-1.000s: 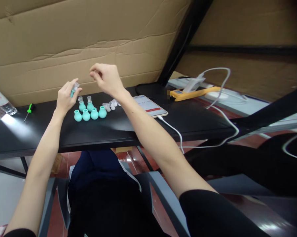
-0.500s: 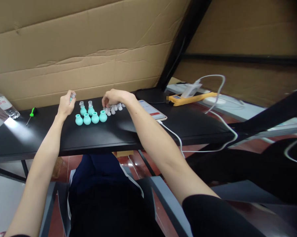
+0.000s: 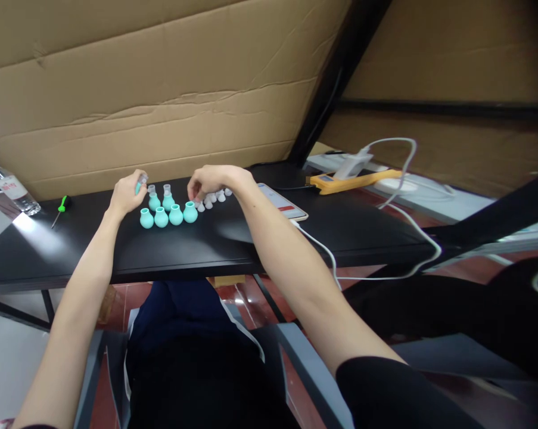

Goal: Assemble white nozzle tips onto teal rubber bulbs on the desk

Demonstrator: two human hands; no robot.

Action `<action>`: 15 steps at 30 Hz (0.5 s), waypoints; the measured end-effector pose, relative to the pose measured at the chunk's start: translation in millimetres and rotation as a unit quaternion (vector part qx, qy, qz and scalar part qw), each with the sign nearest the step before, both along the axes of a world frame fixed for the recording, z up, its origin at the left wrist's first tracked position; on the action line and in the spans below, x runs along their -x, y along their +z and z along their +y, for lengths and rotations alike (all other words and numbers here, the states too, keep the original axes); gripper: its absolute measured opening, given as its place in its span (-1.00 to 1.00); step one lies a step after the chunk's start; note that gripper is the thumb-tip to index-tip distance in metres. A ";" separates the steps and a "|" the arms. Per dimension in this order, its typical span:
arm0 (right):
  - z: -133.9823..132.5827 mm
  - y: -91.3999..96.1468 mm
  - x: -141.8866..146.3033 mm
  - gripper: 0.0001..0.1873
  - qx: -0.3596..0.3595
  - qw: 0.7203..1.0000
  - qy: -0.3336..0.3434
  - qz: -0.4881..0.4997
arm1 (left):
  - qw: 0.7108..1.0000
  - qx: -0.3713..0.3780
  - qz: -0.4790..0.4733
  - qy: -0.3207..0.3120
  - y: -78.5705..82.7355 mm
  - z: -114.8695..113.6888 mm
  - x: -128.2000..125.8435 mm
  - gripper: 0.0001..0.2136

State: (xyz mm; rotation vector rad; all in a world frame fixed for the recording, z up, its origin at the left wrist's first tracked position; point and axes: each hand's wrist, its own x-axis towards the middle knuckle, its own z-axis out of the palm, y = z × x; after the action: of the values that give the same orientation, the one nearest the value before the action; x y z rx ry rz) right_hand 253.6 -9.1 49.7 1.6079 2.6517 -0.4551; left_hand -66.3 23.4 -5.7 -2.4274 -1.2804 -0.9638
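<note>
Left hand (image 3: pixel 126 195) pinches a teal bulb (image 3: pixel 137 187), neck toward one o'clock; right hand (image 3: pixel 212 179) curls onto the clear caps (image 3: pixel 215 197) at three o'clock, though whether it grips one cannot be told.

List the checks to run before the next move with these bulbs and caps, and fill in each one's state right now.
1. Left hand grips the held bulb: ok, fingers closed round it.
2. Right hand is at the clear caps: ok, fingertips down among them.
3. A cap is pinched in the right hand: cannot tell, the fingers hide it.
4. Front-row bulbs stand upright without caps: ok, four in a line.
5. Capped bulbs behind them stand upright: ok, two.
6. Phone lies apart from both hands: ok.
</note>
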 end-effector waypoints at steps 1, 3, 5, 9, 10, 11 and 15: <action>-0.6 -0.5 0.7 -0.75 0.005 1.000 -0.003 -0.001 | 1.000 -0.004 -0.004 -0.004 0.4 -0.6 0.2 -0.72; -0.9 -2.1 1.7 -0.76 0.001 1.000 -0.009 -0.001 | 1.000 -0.018 -0.020 -0.015 1.0 -0.2 1.3 -0.79; 1.2 -4.3 1.6 -0.77 -0.019 1.000 -0.006 0.001 | 0.999 -0.030 -0.035 -0.026 0.9 1.9 2.5 -0.85; 13.3 -10.0 -1.7 -0.75 -0.057 0.998 0.027 0.019 | 0.998 -0.043 -0.041 -0.037 -1.6 6.7 3.5 -0.86; 16.8 -11.3 -2.7 -0.74 -0.064 0.997 0.039 0.025 | 0.998 -0.046 -0.039 -0.036 -2.2 7.3 3.5 -0.85; 20.0 -12.4 -3.5 -0.73 -0.076 0.995 0.050 0.033 | 0.998 -0.048 -0.037 -0.034 -2.7 7.5 3.4 -0.83; 26.2 -15.5 -2.1 -0.70 -0.179 0.969 0.062 0.155 | 0.998 -0.039 -0.037 -0.035 -2.3 5.5 1.9 -0.77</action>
State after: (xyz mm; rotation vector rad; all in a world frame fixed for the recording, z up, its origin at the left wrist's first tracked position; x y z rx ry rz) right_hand 255.7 17.2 34.2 1.5422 3.2062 -0.2503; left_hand -68.3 28.9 -8.0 -2.4130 -1.1650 -1.1106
